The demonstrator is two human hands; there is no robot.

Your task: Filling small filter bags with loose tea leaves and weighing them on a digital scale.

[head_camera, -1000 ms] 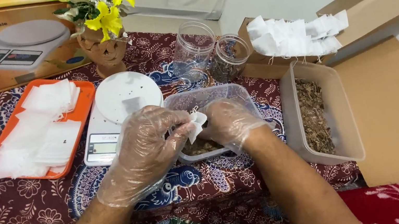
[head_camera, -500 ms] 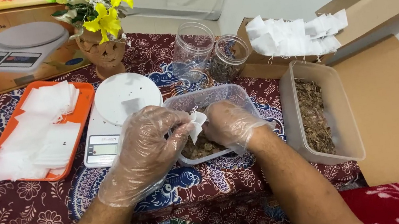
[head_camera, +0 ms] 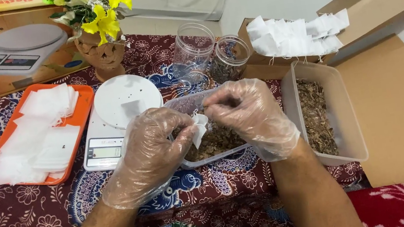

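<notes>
Head view — small white pouch (head_camera: pixel 199 128) pinched between left hand (head_camera: pixel 151 150), right hand (head_camera: pixel 253 116).

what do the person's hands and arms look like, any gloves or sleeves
Both the left hand and the right hand wear thin, clear, loose disposable plastic gloves, crinkled and glossy, ending in baggy open cuffs at the wrists. Beyond the cuffs both forearms are bare: no sleeves show in the frame, and no watch, ring or bracelet can be seen.
</notes>
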